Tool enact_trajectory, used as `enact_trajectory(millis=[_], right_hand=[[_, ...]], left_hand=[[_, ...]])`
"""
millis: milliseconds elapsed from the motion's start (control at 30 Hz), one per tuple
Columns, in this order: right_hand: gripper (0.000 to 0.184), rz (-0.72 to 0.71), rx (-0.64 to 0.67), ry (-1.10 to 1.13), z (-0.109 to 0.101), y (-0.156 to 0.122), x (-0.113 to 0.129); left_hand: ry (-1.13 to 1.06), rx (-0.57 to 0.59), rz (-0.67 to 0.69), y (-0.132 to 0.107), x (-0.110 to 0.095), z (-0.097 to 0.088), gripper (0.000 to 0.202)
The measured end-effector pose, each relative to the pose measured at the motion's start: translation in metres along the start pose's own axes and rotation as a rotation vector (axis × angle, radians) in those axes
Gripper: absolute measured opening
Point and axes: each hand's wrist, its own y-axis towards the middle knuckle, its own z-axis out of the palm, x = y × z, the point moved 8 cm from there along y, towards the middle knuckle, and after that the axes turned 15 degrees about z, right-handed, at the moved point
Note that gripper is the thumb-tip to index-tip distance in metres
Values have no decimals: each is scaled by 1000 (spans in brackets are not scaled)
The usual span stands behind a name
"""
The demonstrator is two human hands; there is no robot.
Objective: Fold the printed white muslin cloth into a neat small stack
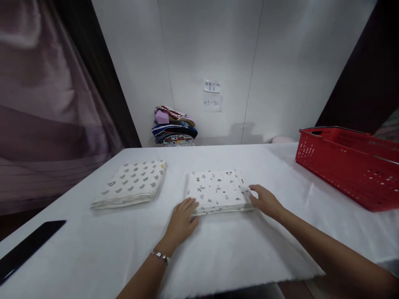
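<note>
A folded white cloth [218, 189] printed with small grey and dark motifs lies in front of me on the white-covered table. My left hand [182, 220], with a metal band at the wrist, rests at its near left corner, fingers stretched out and touching the edge. At the right side, my right hand [263, 201] pinches the cloth's edge between thumb and fingers, where the fabric looks slightly lifted. To the left sits a second folded white cloth [132, 180] with rows of grey prints, touched by neither hand.
A red plastic basket [346, 168] stands at the right. Against the back wall is a stack of folded fabrics [174, 128]. A flat black device [31, 247] lies at the left edge of the table [102, 253]. Paper notes [212, 103] are stuck to the wall.
</note>
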Motion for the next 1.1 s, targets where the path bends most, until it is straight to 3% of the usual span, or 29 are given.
enact_trajectory(millis=[133, 233, 367, 433, 600, 800, 1000, 1100], right_hand=[[45, -346, -57, -4, 8, -8, 54], [55, -376, -11, -97, 28, 12, 71], [61, -200, 92, -336, 61, 51, 49], [60, -198, 75, -383, 68, 59, 38], [59, -241, 20, -431, 69, 57, 38], [66, -307, -62, -420, 61, 72, 75], [67, -264, -12, -402, 82, 95, 64], [66, -276, -21, -402, 85, 94, 62]], left_hand=[[-3, -46, -77, 28, -1, -15, 36], [42, -3, -85, 50, -1, -8, 40], [22, 173, -173, 49, 10, 27, 53], [-5, 198, -192, 42, 12, 37, 54], [-109, 213, -239, 40, 19, 36, 54], [-39, 119, -281, 76, 37, 15, 55], [-56, 142, -333, 75, 53, 44, 58], [-91, 100, -330, 69, 55, 47, 57]])
